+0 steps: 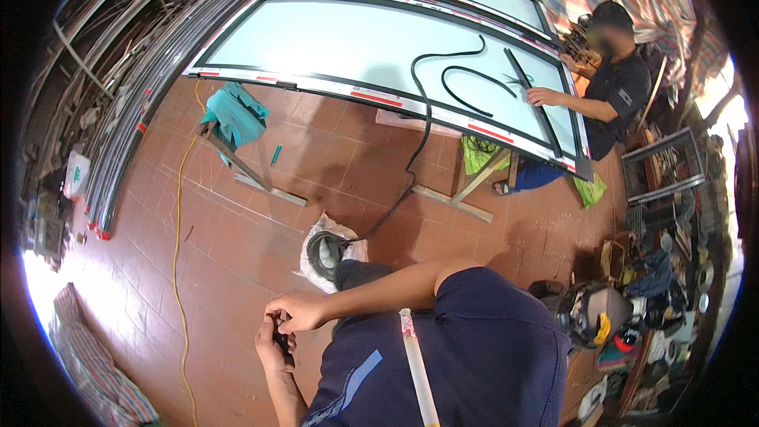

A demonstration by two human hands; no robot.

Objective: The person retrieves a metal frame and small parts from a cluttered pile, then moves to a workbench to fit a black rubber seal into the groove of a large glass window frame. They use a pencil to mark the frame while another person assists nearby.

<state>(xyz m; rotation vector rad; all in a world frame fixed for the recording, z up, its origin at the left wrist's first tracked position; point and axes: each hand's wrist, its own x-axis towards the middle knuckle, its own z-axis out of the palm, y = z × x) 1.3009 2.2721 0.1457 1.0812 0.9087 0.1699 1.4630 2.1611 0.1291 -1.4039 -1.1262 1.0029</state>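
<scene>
I have the left hand (pixel 273 352) low and left of the body, its fingers closed around a small dark object (pixel 281 338). The right hand (pixel 302 311) reaches across from the other side and sits over the top of that object, fingers bent narrow; I can't tell from here whether it grips or only touches. The fingers cover much of the object, so I can't make out its exact kind.

Just beyond my hands, a white sack (pixel 356 248) stands open on the tiled floor (pixel 237 245), with dark coiled material inside. From it a long black flexible strip (pixel 428 103) runs up over the near edge of a framed glass panel (pixel 316 39) and ends in a bend on the glass. A shorter curved black strip (pixel 444 85) lies on the panel beside it, and near its upper end I see scissors (pixel 518 79) next to a straight black bar (pixel 545 122). At the panel's right end, a co-worker (pixel 621 83) in a dark cap has one hand at that bar.

To the left, a teal cloth (pixel 235 115) drapes over a trestle (pixel 251 168), and a yellow cable (pixel 179 269) trails along the floor.
</scene>
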